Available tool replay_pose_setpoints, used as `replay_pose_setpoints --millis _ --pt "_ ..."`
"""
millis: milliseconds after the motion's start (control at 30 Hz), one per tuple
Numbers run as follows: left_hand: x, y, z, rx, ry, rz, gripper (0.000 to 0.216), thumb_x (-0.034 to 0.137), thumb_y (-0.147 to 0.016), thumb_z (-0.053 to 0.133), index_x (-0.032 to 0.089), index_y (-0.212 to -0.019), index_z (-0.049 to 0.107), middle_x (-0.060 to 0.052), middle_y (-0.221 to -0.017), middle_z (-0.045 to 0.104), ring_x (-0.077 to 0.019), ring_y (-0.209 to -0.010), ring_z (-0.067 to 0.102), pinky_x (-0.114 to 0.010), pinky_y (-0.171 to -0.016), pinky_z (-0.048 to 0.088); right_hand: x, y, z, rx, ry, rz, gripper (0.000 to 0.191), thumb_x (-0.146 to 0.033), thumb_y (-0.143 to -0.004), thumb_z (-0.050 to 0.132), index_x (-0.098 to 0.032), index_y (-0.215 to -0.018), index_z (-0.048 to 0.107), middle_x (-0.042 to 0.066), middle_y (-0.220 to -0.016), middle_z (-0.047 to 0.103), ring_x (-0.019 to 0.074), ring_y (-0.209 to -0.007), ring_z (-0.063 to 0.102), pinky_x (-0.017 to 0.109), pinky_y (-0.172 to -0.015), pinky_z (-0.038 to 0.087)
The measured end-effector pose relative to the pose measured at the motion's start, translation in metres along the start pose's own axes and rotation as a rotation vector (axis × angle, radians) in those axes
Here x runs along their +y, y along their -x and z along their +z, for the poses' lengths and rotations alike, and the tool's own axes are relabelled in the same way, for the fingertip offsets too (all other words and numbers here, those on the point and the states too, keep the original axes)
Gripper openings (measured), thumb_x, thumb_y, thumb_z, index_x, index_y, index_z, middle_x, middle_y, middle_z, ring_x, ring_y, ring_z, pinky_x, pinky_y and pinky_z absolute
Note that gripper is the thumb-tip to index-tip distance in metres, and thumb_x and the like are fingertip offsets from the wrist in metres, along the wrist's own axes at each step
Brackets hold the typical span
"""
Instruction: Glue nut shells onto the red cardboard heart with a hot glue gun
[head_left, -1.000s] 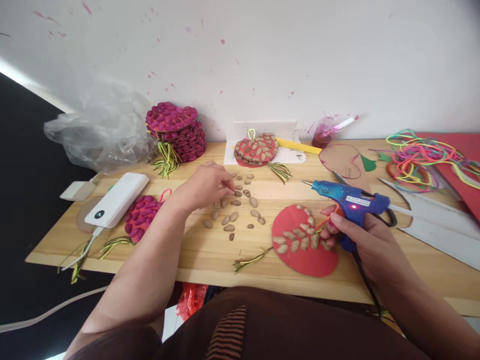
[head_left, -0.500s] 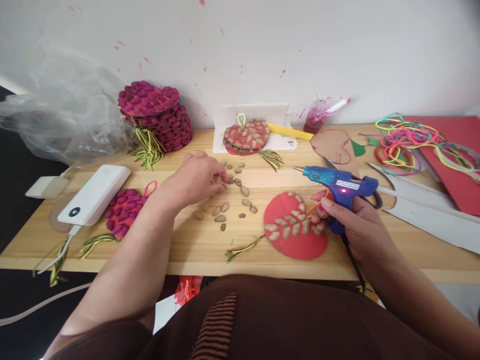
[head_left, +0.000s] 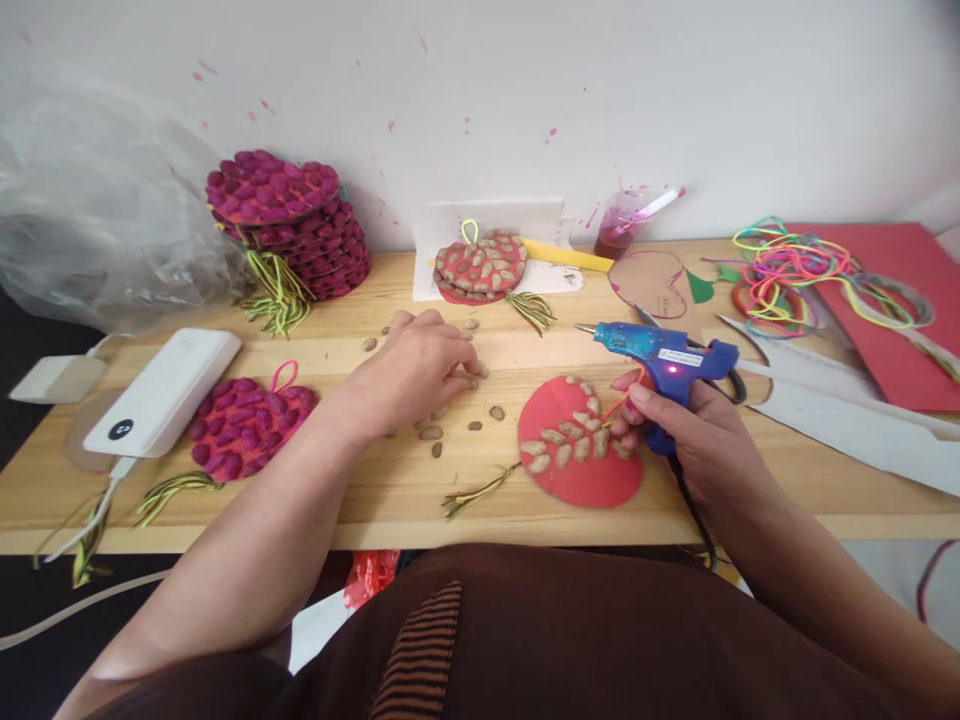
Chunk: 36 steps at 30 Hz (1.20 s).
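This looks like a craft corner — home or small workshop, the view does not settle which. A wooden table (head_left: 409,500) stands against a white wall (head_left: 487,70) flecked with pink. The right hand (head_left: 697,430) grips a glue gun (head_left: 660,355); beyond it are a cup (head_left: 613,238) of dark pink liquid and, farther right, tangled bright cords (head_left: 806,262) and red card (head_left: 892,370). Loose nuts (head_left: 430,433) lie about the left hand (head_left: 420,370) — past it, to the left, rises a stack of pink nut-covered pieces (head_left: 289,225).
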<state>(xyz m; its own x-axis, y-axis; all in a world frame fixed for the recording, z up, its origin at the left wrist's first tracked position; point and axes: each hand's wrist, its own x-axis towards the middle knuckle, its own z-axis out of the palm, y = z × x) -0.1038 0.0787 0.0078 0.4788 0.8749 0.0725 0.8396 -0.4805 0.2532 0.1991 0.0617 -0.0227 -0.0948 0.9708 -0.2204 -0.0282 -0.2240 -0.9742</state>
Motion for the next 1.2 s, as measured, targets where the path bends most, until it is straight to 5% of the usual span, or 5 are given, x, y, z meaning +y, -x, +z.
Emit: replay_pose_setpoints --millis 233,767,1200 --pt "0.014 -0.002 0.004 -0.092 0.14 0.161 0.011 0.022 -0.089 0.066 0.024 -0.085 0.077 -0.004 -0.087 0.072 -0.0232 -0.092 0.058 -0.04 -0.091 0.038 -0.002 0.001 0.001 0.002 0.01 0.009 0.028 -0.041 -0.076 0.082 -0.019 -0.09 0.07 0.001 -0.062 0.071 0.015 -0.051 0.065 0.024 -0.049 0.053" --pt "0.019 -0.005 0.01 -0.129 0.142 0.179 0.013 0.022 -0.093 0.062 0.022 -0.09 0.075 -0.004 -0.09 0.072 -0.0228 -0.094 0.058 -0.037 -0.087 0.04 -0.007 0.003 0.004 -0.01 -0.011 0.022 0.028 -0.041 -0.077 0.081 -0.019 -0.086 0.066 -0.001 -0.061 0.07 0.0129 -0.049 0.062 0.023 -0.049 0.051" --pt "0.01 -0.004 0.014 -0.027 0.087 0.191 0.012 0.025 -0.094 0.063 0.021 -0.094 0.074 -0.004 -0.086 0.069 -0.0228 -0.091 0.055 -0.038 -0.085 0.035 -0.004 0.002 0.0 -0.056 -0.046 0.019 0.028 -0.041 -0.078 0.082 -0.02 -0.084 0.066 -0.001 -0.061 0.07 0.0132 -0.049 0.062 0.024 -0.048 0.05"
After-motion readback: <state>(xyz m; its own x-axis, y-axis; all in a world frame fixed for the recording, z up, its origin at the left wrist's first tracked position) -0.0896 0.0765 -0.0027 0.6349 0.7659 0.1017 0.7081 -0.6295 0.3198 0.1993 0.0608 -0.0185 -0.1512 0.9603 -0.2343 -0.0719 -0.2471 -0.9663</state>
